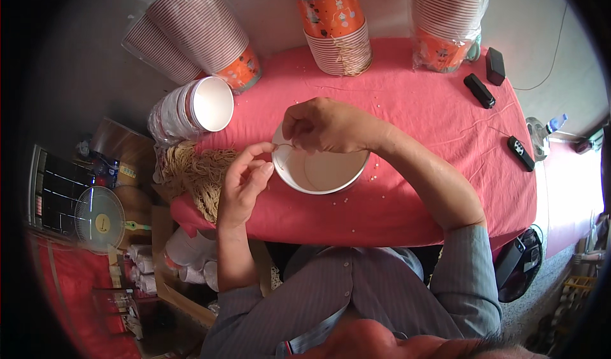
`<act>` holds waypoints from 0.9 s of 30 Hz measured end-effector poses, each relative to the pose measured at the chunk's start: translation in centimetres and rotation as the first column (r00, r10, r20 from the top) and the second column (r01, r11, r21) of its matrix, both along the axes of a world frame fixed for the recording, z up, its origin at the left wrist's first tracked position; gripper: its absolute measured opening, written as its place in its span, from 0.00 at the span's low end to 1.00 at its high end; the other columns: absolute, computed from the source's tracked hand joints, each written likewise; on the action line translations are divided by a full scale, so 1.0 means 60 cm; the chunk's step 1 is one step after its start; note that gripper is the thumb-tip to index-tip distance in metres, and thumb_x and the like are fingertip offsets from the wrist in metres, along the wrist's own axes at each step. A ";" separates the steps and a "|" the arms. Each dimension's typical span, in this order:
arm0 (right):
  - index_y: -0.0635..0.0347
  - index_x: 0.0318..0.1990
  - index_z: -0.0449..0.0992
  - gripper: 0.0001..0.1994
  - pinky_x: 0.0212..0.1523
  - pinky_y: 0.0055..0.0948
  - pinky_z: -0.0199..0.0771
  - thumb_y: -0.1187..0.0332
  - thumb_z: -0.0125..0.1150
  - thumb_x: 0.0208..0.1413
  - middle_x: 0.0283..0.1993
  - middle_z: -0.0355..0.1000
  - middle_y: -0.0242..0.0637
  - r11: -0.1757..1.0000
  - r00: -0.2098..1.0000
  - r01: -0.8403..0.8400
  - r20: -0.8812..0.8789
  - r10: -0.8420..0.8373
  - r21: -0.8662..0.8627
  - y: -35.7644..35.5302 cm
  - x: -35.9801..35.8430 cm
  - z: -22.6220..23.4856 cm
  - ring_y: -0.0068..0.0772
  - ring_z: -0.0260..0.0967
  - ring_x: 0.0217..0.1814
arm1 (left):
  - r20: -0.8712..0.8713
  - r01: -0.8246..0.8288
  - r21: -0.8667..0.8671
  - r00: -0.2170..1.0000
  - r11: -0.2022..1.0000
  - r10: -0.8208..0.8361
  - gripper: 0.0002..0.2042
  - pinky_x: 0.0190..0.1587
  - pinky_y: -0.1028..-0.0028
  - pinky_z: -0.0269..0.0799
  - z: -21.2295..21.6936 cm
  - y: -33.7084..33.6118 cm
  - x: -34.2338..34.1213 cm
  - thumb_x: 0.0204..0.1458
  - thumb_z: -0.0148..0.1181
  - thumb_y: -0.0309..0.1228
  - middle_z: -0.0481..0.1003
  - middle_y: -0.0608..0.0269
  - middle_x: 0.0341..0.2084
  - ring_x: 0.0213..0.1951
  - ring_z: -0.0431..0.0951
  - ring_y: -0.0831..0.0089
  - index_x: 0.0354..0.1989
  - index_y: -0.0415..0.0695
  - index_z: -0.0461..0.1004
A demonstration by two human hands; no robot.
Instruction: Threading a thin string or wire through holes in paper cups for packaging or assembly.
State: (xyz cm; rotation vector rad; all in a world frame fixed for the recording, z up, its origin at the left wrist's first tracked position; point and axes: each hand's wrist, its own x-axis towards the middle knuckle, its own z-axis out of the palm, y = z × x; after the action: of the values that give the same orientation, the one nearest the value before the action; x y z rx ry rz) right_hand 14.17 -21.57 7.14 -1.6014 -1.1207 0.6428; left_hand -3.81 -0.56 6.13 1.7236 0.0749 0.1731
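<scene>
A white round paper tub (321, 171) stands on the red tablecloth in front of me, its wide mouth facing up. My left hand (244, 184) is at the tub's left rim, thumb and forefinger nearly together. Over the far left part of the mouth, my right hand (326, 127) has its fingers curled in and pinched. A faint thin strand seems to run between the two hands, too fine to make out. Left of my left hand lies a bundle of tan twine (200, 174), partly hanging over the table edge.
Stacks of paper tubs (197, 25), orange printed tubs (332, 25) and wrapped tubs (449, 22) line the back. More tubs (212, 103) lie at left. Black devices (478, 90) sit at right. Below left are a fan (100, 219) and a cardboard box (167, 263).
</scene>
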 end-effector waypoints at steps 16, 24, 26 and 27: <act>0.64 0.45 0.80 0.11 0.44 0.31 0.78 0.75 0.65 0.55 0.35 0.78 0.32 0.998 0.988 0.054 0.149 -0.047 -0.043 0.004 -0.011 0.012 0.24 0.76 0.39 | 0.106 -0.041 -0.189 0.992 0.981 0.061 0.07 0.30 0.80 0.67 -0.055 0.021 -0.012 0.69 0.67 0.30 0.73 0.77 0.27 0.24 0.64 0.89 0.48 0.42 0.82; 0.64 0.47 0.80 0.10 0.41 0.29 0.77 0.77 0.64 0.57 0.35 0.78 0.31 0.996 0.985 0.076 0.149 -0.083 0.047 -0.006 -0.013 0.027 0.22 0.74 0.37 | 0.125 -0.105 -0.170 0.984 0.980 0.127 0.07 0.34 0.80 0.69 -0.056 0.013 -0.008 0.70 0.64 0.29 0.73 0.75 0.28 0.27 0.67 0.87 0.50 0.39 0.81; 0.63 0.51 0.80 0.12 0.39 0.25 0.76 0.77 0.65 0.60 0.37 0.81 0.31 1.000 0.988 0.006 -0.155 -0.006 0.000 -0.022 -0.015 0.052 0.19 0.75 0.36 | 0.163 -0.177 -0.009 0.971 0.984 0.176 0.08 0.36 0.80 0.68 -0.052 0.016 -0.003 0.70 0.64 0.29 0.74 0.74 0.29 0.30 0.69 0.86 0.51 0.37 0.81; 0.63 0.51 0.80 0.12 0.39 0.25 0.76 0.77 0.65 0.60 0.37 0.81 0.31 1.000 0.988 0.000 -0.153 0.000 0.001 -0.029 -0.018 0.063 0.19 0.75 0.36 | 0.203 -0.254 0.151 0.954 0.955 0.221 0.09 0.38 0.81 0.68 -0.049 0.017 -0.004 0.71 0.63 0.29 0.76 0.73 0.31 0.33 0.71 0.86 0.52 0.36 0.81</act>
State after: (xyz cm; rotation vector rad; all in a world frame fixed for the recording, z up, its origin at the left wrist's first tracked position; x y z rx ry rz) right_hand 13.12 -23.30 10.94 -1.5238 -1.0075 0.7527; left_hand -4.02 0.45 3.20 1.8638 0.1352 0.5310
